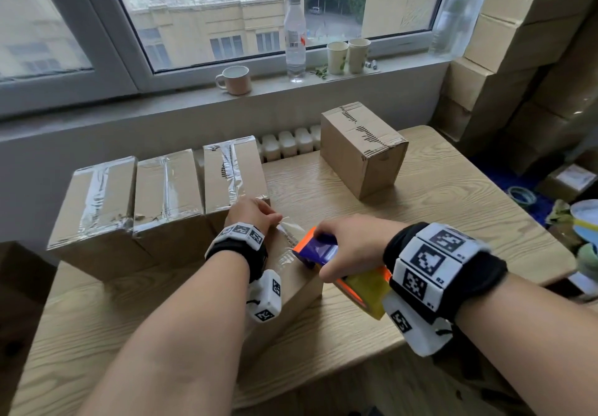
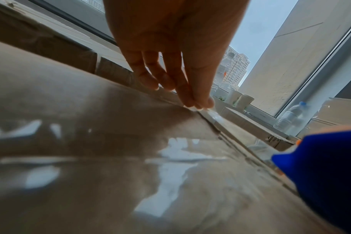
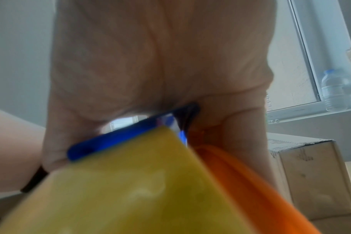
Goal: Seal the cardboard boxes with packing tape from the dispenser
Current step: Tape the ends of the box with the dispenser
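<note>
The left hand (image 1: 250, 213) is pinching the free end of the clear packing tape (image 1: 291, 226) at the far edge of the brown cardboard box (image 1: 291, 289) nearest the person, probably anchoring it. The right hand (image 1: 352, 247) is gripping the blue, orange and yellow tape dispenser (image 1: 326, 254) over the box's top, apparently drawing tape along the seam; three taped boxes (image 1: 168, 186) are sitting just behind on the wooden table (image 1: 437, 195)

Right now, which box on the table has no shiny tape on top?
The lone box standing apart near the window, right of the three taped boxes. Its top shows only bare cardboard and torn marks.
</note>
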`<action>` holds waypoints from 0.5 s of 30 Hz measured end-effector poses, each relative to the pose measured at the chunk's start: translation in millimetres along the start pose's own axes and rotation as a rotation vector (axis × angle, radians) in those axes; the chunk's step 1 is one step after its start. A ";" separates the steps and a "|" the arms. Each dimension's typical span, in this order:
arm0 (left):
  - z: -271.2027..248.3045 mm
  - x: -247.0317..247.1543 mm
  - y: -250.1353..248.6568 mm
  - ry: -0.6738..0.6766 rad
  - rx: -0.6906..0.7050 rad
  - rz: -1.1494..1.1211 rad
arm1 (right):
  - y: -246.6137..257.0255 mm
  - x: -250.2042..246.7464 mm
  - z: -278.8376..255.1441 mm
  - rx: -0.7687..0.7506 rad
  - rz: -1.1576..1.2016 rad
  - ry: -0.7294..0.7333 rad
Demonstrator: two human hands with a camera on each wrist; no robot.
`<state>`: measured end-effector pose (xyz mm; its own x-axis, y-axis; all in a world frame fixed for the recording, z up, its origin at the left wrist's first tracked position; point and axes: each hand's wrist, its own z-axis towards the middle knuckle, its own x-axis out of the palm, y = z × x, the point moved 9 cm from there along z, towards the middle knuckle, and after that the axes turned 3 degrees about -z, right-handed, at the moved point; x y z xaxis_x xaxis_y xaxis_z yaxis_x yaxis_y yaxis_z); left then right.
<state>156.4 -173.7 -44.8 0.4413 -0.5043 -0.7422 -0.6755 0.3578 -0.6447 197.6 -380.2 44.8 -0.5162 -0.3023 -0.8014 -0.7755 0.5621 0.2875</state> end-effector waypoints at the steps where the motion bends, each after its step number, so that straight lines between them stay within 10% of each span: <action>1: 0.1 0.7 0.8 0.004 -0.002 -0.003 | -0.6 1.3 1.1 0.006 0.001 0.009; 15: -0.2 7.7 14.1 0.026 -0.044 -0.051 | -0.5 4.4 7.8 0.032 -0.012 0.035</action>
<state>150.2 -172.8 -59.5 0.4609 -0.5415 -0.7031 -0.6779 0.2965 -0.6728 198.6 -375.9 37.0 -0.5194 -0.3355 -0.7859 -0.7701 0.5825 0.2602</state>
